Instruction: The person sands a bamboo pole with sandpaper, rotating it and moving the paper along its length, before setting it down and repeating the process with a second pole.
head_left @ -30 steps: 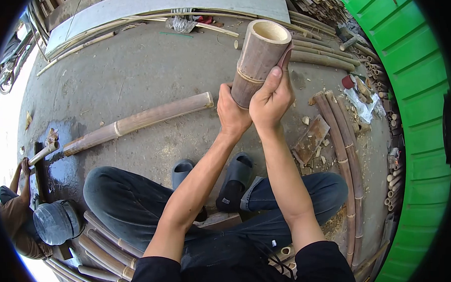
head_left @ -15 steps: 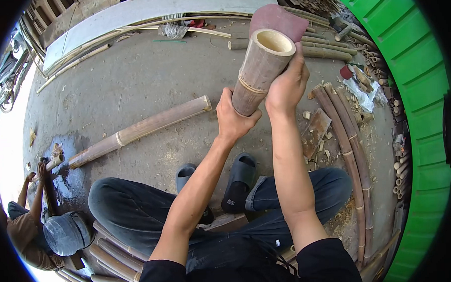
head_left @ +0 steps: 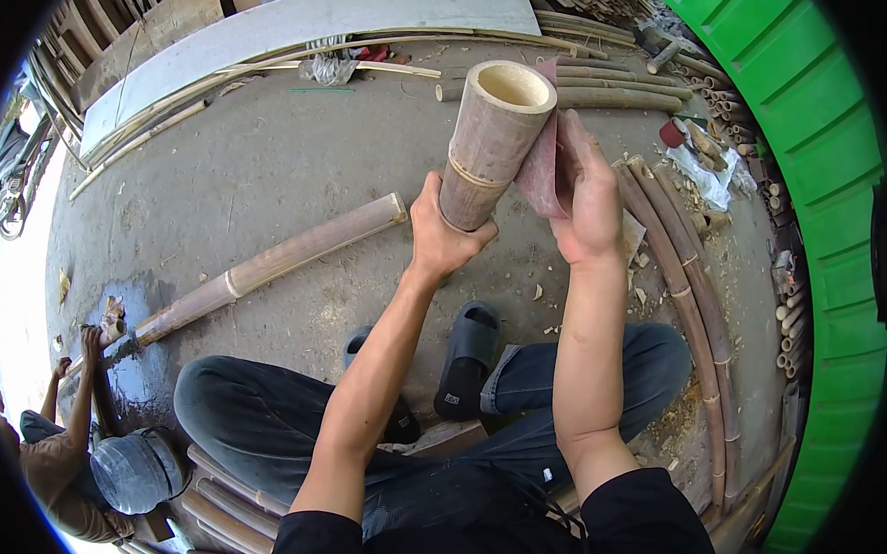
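Note:
My left hand [head_left: 445,233] is wrapped round the lower end of a short bamboo tube [head_left: 485,153]. The tube leans a little to the right, its hollow upper end facing me and a node ring about its middle. Along the tube's right side hangs a reddish sheet of sandpaper [head_left: 543,181], curved and touching the bamboo. My right hand [head_left: 590,199] holds this sheet from the right, fingers pointing up and palm turned toward the tube. Part of the sandpaper is hidden behind the tube.
A long bamboo pole [head_left: 277,258] lies on the floor to the left. Curved bamboo lengths [head_left: 693,298] lie at right, before a green corrugated wall [head_left: 832,215]. Another person [head_left: 64,466] works at far left beside a clear water jug [head_left: 138,471]. Bamboo poles [head_left: 603,96] lie ahead.
My right hand has come away from the tube to the right and down. The sandpaper has moved from behind the tube's top to its right side. The tube has shifted slightly left.

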`<action>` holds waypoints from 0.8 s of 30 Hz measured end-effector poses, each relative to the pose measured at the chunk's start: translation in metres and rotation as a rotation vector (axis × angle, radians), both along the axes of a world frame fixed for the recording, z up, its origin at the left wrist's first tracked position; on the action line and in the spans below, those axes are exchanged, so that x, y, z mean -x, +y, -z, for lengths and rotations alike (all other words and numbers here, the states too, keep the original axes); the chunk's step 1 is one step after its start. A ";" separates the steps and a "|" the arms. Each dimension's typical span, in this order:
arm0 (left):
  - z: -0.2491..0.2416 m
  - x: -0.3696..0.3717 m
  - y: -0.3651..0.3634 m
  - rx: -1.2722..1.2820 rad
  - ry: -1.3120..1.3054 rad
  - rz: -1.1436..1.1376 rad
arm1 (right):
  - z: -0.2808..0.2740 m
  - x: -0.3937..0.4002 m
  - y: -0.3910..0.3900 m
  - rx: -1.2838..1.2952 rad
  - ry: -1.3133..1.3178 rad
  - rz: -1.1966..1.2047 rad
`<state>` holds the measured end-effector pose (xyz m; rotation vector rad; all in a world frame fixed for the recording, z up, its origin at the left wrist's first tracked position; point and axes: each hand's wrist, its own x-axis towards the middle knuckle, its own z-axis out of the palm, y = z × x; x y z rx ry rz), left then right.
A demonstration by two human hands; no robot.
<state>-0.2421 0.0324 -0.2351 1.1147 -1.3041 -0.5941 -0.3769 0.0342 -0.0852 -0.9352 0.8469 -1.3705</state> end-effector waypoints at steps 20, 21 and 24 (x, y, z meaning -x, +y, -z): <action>0.005 -0.001 -0.004 0.064 0.047 0.067 | 0.038 -0.015 -0.026 1.125 0.886 0.333; 0.005 -0.001 -0.005 0.061 0.046 0.071 | 0.032 -0.019 -0.036 1.054 0.726 0.254; 0.007 -0.009 -0.005 0.019 0.008 0.141 | -0.010 -0.033 -0.024 0.843 0.635 0.202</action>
